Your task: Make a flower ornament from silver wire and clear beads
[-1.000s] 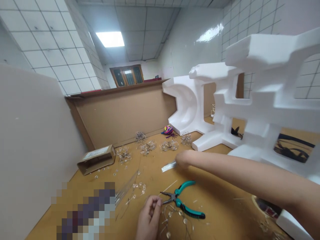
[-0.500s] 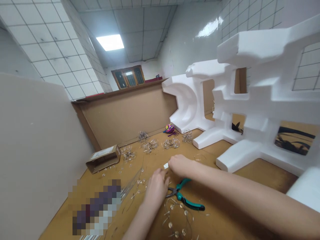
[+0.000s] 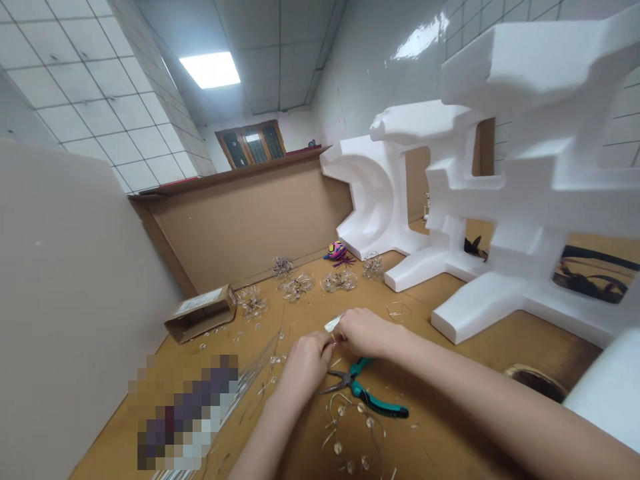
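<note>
Both hands meet over the middle of the table, fingertips nearly touching. My left hand (image 3: 306,363) is closed in a pinch; what it grips is too small to make out. My right hand (image 3: 367,333) is also closed, fingers bent down, their hold hidden. A shiny white strip (image 3: 333,323) shows just beyond the right fingertips; I cannot tell whether it is held. Pliers with teal and black handles (image 3: 377,402) lie with jaws apart just below the hands. Nearer me is a loose ring of wire with clear round beads (image 3: 369,423).
Several beaded wire clusters (image 3: 297,287) stand along the back beside a colourful ball-like object (image 3: 337,251). An open cardboard box (image 3: 203,313) lies at left, near thin straight wires (image 3: 245,383) and a blurred-out item (image 3: 187,417). White foam packing (image 3: 525,180) walls the right.
My left hand has moved up slightly and its fingers have closed nearer to the right hand's fingertips. More of the white strip shows. The view has shifted slightly.
</note>
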{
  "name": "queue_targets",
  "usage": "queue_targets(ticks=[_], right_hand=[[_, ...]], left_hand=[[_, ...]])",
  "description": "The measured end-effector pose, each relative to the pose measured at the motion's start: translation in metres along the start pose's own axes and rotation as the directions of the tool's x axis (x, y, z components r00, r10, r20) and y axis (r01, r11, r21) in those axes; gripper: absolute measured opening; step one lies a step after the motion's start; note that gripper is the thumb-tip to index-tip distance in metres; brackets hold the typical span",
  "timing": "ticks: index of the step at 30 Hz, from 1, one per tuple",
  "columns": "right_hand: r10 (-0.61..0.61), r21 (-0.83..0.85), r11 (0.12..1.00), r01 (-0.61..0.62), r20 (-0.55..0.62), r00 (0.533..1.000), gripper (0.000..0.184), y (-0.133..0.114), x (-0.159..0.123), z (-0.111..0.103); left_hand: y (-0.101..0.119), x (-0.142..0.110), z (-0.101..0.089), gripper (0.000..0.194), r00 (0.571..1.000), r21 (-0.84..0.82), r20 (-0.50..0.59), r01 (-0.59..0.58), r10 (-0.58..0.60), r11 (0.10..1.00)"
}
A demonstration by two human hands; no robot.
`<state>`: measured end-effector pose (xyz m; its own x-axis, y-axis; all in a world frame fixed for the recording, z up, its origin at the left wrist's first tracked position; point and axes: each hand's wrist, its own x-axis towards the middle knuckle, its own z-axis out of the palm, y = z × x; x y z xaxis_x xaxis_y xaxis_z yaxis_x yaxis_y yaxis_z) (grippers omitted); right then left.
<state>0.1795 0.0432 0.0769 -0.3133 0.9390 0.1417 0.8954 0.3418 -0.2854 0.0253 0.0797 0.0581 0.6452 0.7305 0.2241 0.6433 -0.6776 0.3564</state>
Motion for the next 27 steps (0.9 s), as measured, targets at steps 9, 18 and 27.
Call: queue_targets(ticks=[9,18,27], right_hand=[[-0.112,0.63,0.776,0.039,0.076,0.991,0.026,0.022,0.011,-0.021],[-0.075,0.833,0.552,-0.039,0.096,0.993,0.015,0.022,0.001,-0.031],[0.054,0.775,0.632,-0.032,-0.003,0.999,0.007,0.011,0.0,-0.028]], left_hand=[[-0.005,0.011,-0.025,0.023,0.988,-0.853,0.043,0.113,-0.147,0.51],[0.001,0.004,-0.035,0.019,0.978,-0.894,0.173,0.206,-0.117,0.397],[0.0,0.005,-0.028,0.017,0.98,-0.896,0.176,0.197,-0.089,0.397]])
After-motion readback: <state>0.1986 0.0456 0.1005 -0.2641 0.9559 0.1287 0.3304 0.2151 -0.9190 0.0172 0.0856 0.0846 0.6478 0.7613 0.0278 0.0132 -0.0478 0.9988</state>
